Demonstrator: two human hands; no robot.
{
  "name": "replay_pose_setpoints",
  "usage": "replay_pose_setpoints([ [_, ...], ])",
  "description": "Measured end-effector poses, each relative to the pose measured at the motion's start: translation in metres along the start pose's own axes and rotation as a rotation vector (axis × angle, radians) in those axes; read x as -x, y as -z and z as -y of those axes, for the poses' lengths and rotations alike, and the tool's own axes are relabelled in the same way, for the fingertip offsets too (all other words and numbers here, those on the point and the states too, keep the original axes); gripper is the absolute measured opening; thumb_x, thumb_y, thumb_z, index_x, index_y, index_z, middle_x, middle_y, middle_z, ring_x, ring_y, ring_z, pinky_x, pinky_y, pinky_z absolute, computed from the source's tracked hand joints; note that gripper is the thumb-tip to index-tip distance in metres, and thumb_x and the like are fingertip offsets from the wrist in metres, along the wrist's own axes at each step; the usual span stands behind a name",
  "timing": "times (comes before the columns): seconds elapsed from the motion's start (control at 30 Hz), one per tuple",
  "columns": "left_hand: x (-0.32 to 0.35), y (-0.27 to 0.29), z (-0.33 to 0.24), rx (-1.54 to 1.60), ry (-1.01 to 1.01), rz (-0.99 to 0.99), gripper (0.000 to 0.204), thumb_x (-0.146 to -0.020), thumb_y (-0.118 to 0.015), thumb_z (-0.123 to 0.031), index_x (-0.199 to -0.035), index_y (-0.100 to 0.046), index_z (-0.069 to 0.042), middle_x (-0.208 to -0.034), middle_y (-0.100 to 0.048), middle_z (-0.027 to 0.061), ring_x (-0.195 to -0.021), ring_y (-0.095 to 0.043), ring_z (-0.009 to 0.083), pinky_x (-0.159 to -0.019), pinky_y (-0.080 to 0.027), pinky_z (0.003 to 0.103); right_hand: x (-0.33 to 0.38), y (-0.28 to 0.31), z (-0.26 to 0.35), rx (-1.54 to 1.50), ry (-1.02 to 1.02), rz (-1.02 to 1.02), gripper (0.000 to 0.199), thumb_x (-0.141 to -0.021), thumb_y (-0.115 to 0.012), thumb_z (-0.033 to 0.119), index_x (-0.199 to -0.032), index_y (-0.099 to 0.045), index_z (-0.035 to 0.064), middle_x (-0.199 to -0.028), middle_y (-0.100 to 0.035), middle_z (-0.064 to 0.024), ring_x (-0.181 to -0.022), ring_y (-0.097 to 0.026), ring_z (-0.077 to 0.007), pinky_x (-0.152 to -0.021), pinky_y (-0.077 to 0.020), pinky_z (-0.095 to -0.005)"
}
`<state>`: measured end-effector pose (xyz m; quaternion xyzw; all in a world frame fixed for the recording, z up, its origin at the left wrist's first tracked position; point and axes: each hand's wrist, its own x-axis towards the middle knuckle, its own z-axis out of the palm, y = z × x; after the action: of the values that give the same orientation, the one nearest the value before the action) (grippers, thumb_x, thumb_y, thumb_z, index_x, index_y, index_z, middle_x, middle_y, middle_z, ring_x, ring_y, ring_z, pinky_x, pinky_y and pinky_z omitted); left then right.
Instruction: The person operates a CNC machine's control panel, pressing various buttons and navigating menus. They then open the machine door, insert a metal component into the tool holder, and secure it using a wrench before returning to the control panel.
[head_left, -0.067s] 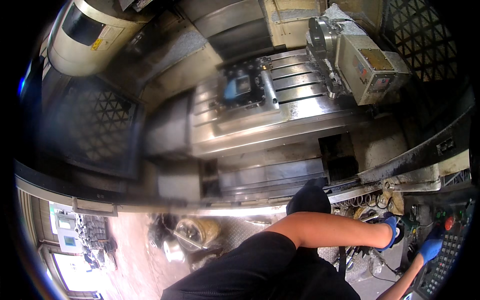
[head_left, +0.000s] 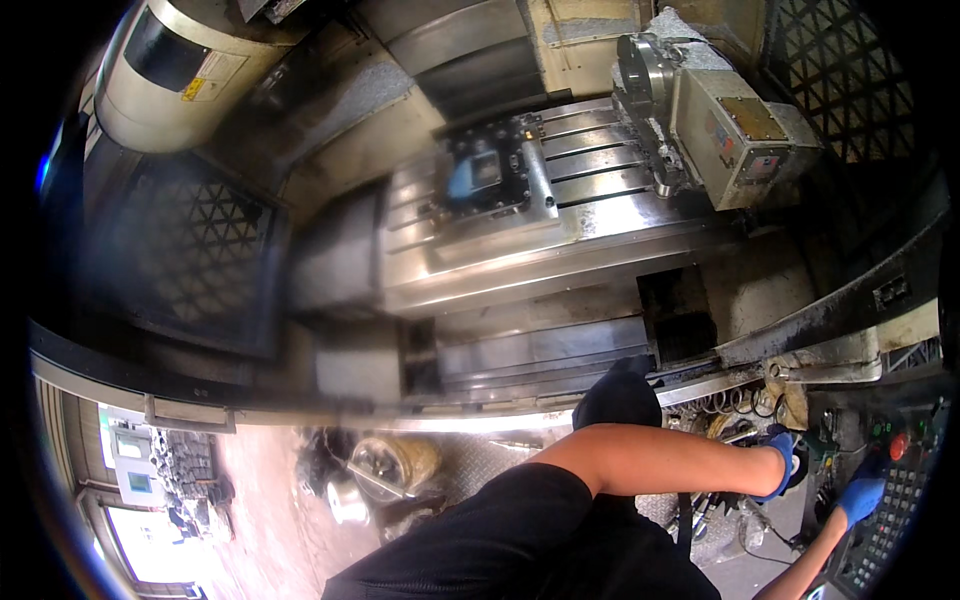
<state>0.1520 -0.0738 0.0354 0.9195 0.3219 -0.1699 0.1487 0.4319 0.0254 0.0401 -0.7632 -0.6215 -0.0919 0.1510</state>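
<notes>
Left hand: blue-gloved (head_left: pixel 776 466), at the end of a bare forearm that crossed to the right; sat against or just beside a small dark round part (head_left: pixel 797 472); grip on it unclear.
Left fingers: mostly hidden, could not tell whether apart, together or clamped.
Right hand: blue-gloved (head_left: pixel 862 497), came in from the lower right; lay on or just over the keys of the control panel, contact not clear.
Right fingers: too small and dark, could not tell apart from together.
Control panel: dark, rows of pale keys (head_left: pixel 890 535), far right edge; red round button (head_left: pixel 898 446) near its upper part.
Machine table: slotted metal (head_left: pixel 590 185), upper middle, well apart from both hands.
On table: black plate (head_left: pixel 515 192) with a pale blue patch, left of centre; boxy grey unit (head_left: pixel 708 125) at the right end.
Upper left: cream cylindrical housing (head_left: pixel 150 105).
Floor side: round drum (head_left: pixel 425 458), lower middle, left of the left forearm.
</notes>
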Motion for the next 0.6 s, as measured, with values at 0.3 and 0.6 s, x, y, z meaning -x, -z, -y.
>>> replay_pose_setpoints([
  [0.3, -0.016, -0.009, 0.001, -0.05, 0.003, 0.028, 0.047, -0.092, -0.055, -0.047, -0.134, -0.062, -0.026, -0.143, -0.056, -0.0046, -0.128, -0.054, 0.0222, -0.097, -0.048, 0.047, 0.006, 0.009, 0.01, -0.096, 0.044, -0.003, 0.043, -0.1, -0.055, 0.039, -0.131, -0.062, 0.0097, -0.126, -0.065, -0.0165, -0.111, -0.065, -0.036, -0.088, -0.0502, -0.0401],
  [0.6, -0.019, -0.011, 0.001, -0.061, -0.007, 0.064, 0.05, -0.093, -0.053, -0.049, -0.136, -0.06, -0.026, -0.145, -0.054, -0.0042, -0.13, -0.053, 0.0224, -0.099, -0.048, 0.047, 0.004, 0.01, 0.009, -0.038, -0.005, 0.016, 0.043, -0.1, -0.055, 0.037, -0.132, -0.062, 0.0088, -0.127, -0.065, -0.0158, -0.112, -0.064, -0.0351, -0.09, -0.0495, -0.0397],
])
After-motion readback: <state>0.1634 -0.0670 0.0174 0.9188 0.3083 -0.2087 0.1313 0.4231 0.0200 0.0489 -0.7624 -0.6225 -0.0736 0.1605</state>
